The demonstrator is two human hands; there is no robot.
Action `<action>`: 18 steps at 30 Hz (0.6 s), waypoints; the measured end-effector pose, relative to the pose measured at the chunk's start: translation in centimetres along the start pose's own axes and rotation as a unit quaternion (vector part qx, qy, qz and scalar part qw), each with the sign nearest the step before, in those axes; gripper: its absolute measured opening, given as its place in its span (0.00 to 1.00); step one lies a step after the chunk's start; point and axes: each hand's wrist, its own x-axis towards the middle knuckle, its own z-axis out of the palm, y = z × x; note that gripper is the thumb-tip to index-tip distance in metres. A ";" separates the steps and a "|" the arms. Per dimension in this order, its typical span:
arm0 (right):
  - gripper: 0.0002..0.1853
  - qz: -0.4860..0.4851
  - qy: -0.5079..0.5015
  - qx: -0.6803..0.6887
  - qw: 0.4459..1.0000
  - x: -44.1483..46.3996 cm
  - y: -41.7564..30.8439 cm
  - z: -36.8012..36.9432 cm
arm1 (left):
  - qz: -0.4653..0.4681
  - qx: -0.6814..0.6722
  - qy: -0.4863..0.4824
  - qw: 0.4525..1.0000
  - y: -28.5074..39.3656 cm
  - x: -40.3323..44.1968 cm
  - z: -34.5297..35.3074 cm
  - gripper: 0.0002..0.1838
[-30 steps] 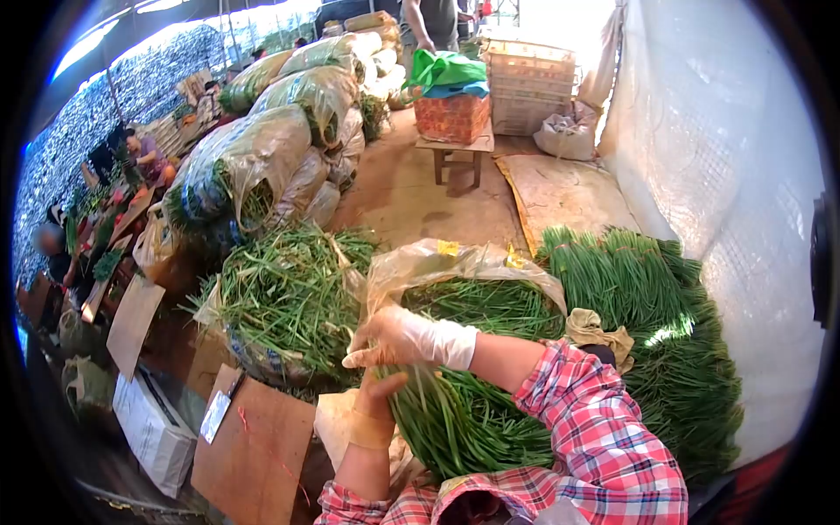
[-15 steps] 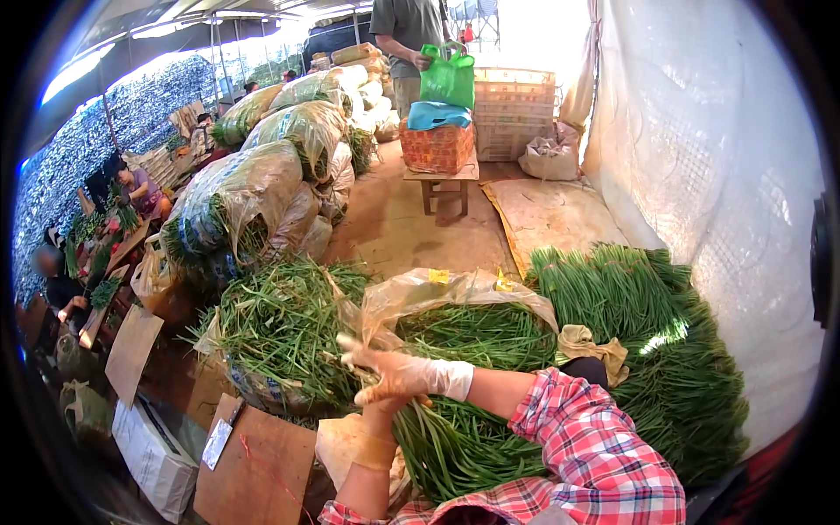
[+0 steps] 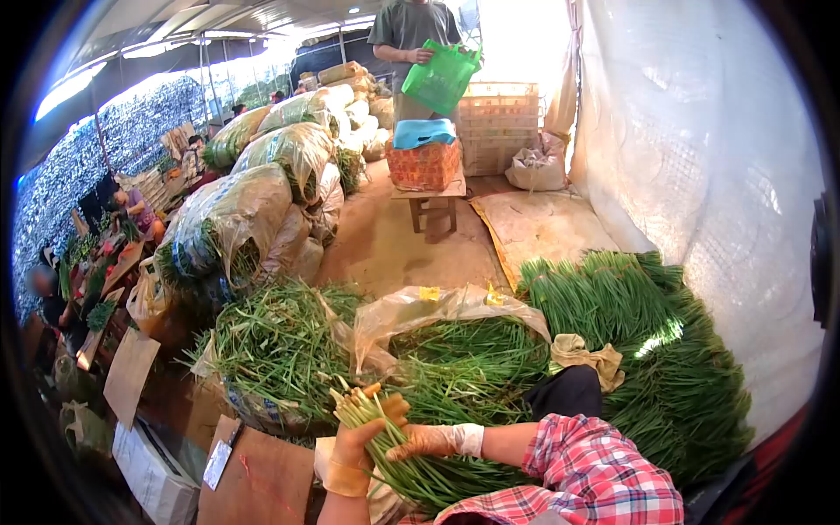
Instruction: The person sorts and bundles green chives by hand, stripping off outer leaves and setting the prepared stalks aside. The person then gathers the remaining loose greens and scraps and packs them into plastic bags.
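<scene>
Near the centre of the scene I am watching, a worker in a red plaid sleeve (image 3: 604,464) is handling a bunch of chives (image 3: 416,477) over the lap. My wearer's left hand (image 3: 357,442) is gripping the bunch narrowly by its pale ends, the fingers curling around the stalks. The right hand (image 3: 424,442), with a white cuff at the wrist, is resting on the same stalks just to the right; how far its fingers are wrapping underneath, I cannot tell.

Just beyond the hands, a clear plastic bag (image 3: 372,328) is holding loose greens. A bigger heap of cut greens (image 3: 271,350) is lying to its left, while tidy stacks of chives (image 3: 647,376) are filling the right, near a tan cloth (image 3: 586,357). At the far centre, another person (image 3: 411,31) is holding a green bag (image 3: 444,77) above a red crate (image 3: 423,166), which is standing on a small wooden table (image 3: 429,194).
</scene>
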 end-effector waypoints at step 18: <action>0.23 0.460 0.086 -0.677 0.568 -8.5 3.5 -15.2 | 0.503 0.080 0.073 0.858 22.0 -1.1 -2.3 0.12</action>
